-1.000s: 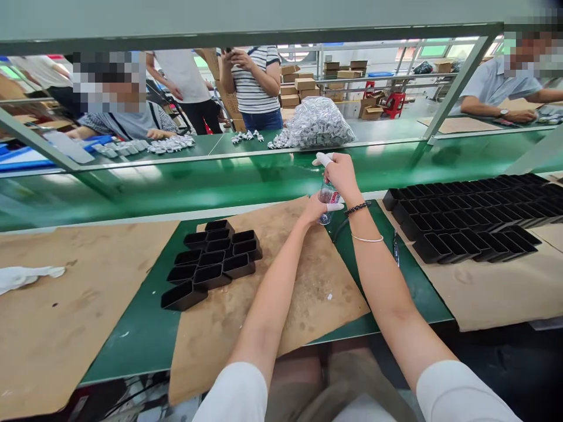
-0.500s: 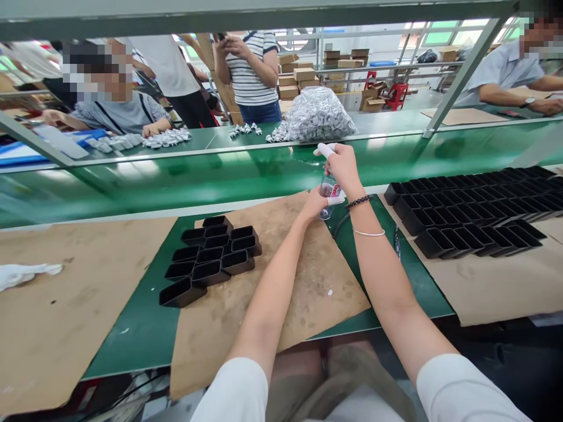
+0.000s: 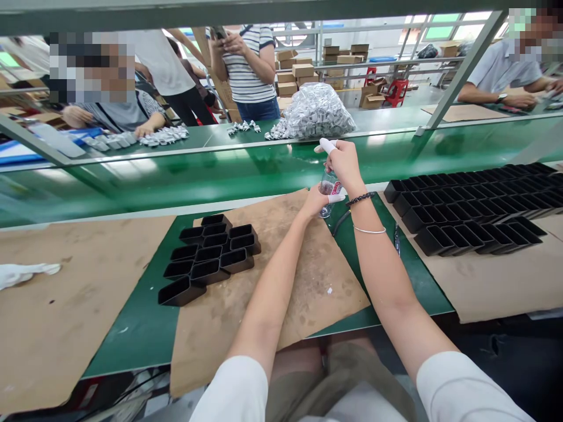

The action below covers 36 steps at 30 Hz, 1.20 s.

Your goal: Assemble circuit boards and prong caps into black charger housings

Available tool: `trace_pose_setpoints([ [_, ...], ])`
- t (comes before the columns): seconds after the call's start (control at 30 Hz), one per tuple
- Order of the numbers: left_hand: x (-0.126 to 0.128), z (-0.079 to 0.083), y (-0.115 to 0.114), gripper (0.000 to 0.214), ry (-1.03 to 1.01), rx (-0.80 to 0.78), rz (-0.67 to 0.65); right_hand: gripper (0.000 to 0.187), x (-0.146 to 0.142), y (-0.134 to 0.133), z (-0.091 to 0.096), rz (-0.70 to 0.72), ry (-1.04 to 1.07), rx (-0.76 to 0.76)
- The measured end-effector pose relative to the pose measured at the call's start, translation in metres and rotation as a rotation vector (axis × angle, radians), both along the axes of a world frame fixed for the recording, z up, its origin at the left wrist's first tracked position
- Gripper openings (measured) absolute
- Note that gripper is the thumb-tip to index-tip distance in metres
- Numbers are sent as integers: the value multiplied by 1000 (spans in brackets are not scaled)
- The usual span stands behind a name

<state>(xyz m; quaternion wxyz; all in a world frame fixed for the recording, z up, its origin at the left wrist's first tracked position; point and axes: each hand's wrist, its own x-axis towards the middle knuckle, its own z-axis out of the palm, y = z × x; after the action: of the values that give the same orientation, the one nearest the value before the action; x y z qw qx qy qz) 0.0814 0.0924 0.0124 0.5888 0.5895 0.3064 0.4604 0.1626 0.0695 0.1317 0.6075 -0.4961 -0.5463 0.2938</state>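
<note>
Both my hands meet over the far edge of the brown cardboard sheet (image 3: 281, 275). My left hand (image 3: 313, 203) is closed round the lower part of a small clear plastic bottle (image 3: 328, 187) with a red label. My right hand (image 3: 345, 165) is closed over the bottle's top, its forefinger in a white finger cot. A beaded bracelet and a thin bangle sit on my right wrist. A cluster of black open-ended plastic housings (image 3: 211, 256) lies on the cardboard to the left of my arms.
A larger batch of black housings (image 3: 475, 211) lies in rows at the right on cardboard. A green conveyor belt (image 3: 220, 176) runs across behind. Beyond it are a bag of small silver parts (image 3: 314, 114) and several other people. A white cloth (image 3: 24, 274) lies far left.
My hands and the bottle have stayed together and shifted slightly; the view has tilted a little. The grip is unchanged.
</note>
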Motion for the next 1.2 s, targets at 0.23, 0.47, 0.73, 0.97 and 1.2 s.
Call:
trace_pose_setpoints([
  [0.23,0,0,1,54,2,0,-6,42,-1,-3,2,-15,-13,9],
  [0.47,1,-3,2,53,-4,11,-11,37,0,-1,1,1,12,-12],
  [0.73,1,-4,4,53,12,4,21,35,-1,-4,4,8,25,-18],
  [0.97,1,-3,3,55,15,3,6,34,-1,-5,5,16,31,-17],
  [1.2,1,-3,2,52,24,14,25,33,-2,-6,6,12,33,-26],
])
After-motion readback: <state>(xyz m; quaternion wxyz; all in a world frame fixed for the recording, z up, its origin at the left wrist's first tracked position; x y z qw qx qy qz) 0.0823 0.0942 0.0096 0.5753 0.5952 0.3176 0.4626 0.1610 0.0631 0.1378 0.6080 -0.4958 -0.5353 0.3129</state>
